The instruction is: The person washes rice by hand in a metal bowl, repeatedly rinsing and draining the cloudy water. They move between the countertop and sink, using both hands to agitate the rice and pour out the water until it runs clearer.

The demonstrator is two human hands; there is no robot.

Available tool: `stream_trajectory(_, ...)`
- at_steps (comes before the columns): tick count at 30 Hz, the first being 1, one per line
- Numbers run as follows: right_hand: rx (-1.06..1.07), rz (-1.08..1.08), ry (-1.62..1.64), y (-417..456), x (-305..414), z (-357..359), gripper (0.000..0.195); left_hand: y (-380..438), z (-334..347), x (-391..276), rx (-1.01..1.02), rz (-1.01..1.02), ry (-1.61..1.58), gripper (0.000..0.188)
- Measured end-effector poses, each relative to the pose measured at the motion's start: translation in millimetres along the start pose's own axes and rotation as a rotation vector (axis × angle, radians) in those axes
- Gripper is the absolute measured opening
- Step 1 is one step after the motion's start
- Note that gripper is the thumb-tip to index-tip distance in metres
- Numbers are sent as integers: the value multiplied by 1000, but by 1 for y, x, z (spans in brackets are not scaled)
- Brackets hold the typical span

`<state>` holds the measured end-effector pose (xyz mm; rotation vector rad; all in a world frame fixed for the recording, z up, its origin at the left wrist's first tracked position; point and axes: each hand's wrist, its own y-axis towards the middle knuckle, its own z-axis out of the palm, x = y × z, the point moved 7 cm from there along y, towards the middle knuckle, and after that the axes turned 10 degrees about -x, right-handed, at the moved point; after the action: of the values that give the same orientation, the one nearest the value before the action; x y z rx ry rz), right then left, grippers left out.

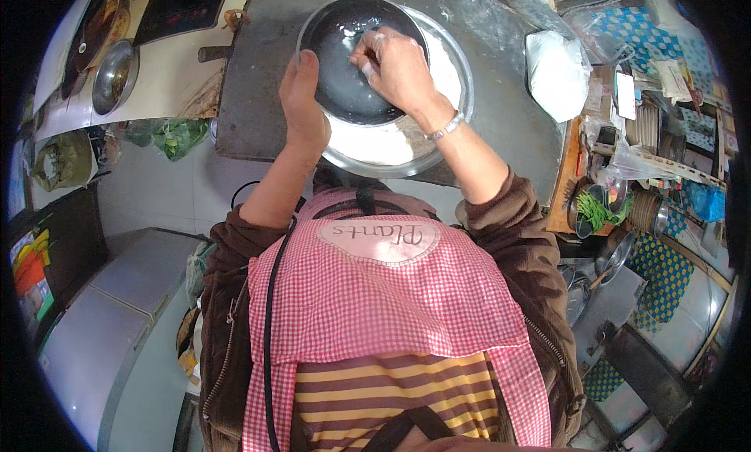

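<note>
A round, dark-bottomed vessel (352, 94) with a thin pale rim sits over a wide metal basin (467, 94) of white powder. Whether it is a pan or a fine sieve, I cannot tell. My left hand (305, 106) is upright against its left side, thumb at the rim, steadying it. Inside the vessel, my right hand (396, 68) has its fingers bunched together. White residue clings to those fingers, and whatever may be between the fingertips is hidden. Bright reflections and pale specks show on the dark bottom.
The basin stands on a dark table (258, 100). At right lies a white plastic bag (557, 73), near a cluttered shelf with green vegetables (601, 210). To the left are a steel bowl (115, 79) and a black cooktop (182, 9). A black cable (273, 311) hangs down my front.
</note>
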<state>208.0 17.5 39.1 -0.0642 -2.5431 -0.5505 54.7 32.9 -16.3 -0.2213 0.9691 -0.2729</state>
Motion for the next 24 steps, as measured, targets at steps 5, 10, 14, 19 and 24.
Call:
stream_trajectory(5,-113,-12,-61,14,2,0,16,-4,-4,1,-10,-14,-24,49)
stream_trajectory(10,2,54,63,14,-12,10,7,-4,-4,4,-26,-29,-81,48)
stream_trajectory(14,0,33,104,12,-13,11,7,-2,-10,13,-56,-76,-59,48)
stream_trajectory(19,11,26,42,11,-23,12,12,-2,-11,13,-75,-84,-25,45)
stream_trajectory(24,1,49,29,11,-20,8,12,-8,-4,8,-91,-104,-66,38)
